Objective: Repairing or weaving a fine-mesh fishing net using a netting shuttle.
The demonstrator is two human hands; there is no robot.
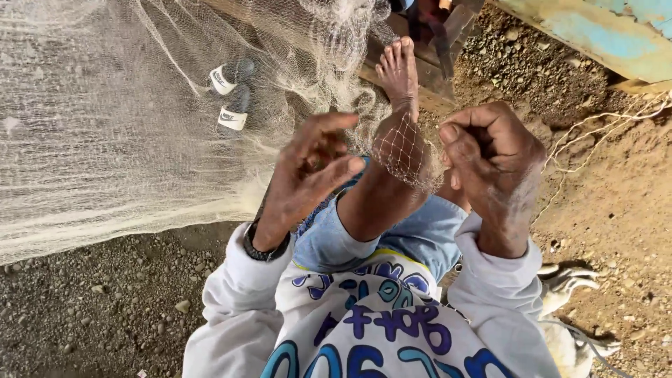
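A fine pale fishing net (105,119) spreads over the upper left and drapes across my raised bare leg and foot (397,77). My left hand (308,175) pinches a bit of the mesh near my ankle, fingers curled. My right hand (493,164) is closed in a fist on the net's strands beside the ankle. Both arms wear white sleeves, and a dark band sits on my left wrist (266,248).
Under the net lie a pair of dark sandals with white straps (231,94). Gravel and brown dirt (105,301) cover the ground. A wooden plank (427,84) lies by my foot, a painted blue-green boat hull (616,35) stands top right, and thin rope (602,133) trails right.
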